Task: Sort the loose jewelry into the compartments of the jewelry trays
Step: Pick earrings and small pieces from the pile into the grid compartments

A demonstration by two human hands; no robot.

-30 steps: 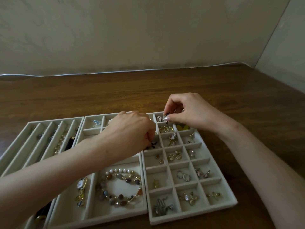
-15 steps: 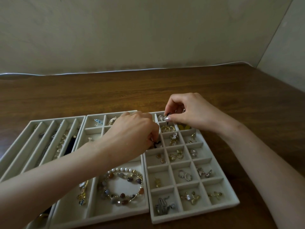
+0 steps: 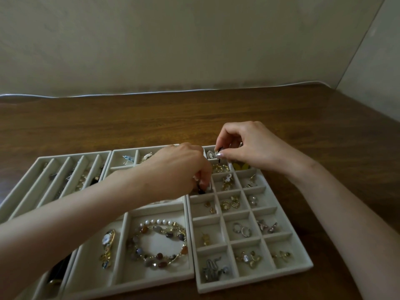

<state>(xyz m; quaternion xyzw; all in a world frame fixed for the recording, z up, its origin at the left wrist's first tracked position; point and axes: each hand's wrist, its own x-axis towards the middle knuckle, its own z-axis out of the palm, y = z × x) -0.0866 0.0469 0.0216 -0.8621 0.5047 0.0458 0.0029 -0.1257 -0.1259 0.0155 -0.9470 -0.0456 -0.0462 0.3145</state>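
Left hand (image 3: 177, 169) farther right, dark item (image 3: 201, 191) half-hidden

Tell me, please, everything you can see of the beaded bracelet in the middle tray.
The beaded bracelet lies flat as a rough ring in the big near compartment of the middle tray. White pearl-like beads line its far side; grey, brown, orange and amber stone-like beads follow round, joined by gold-coloured links. It may be more than one strand; I cannot tell. It rests only on the tray's pale floor; neither the left hand nor the right hand touches it.
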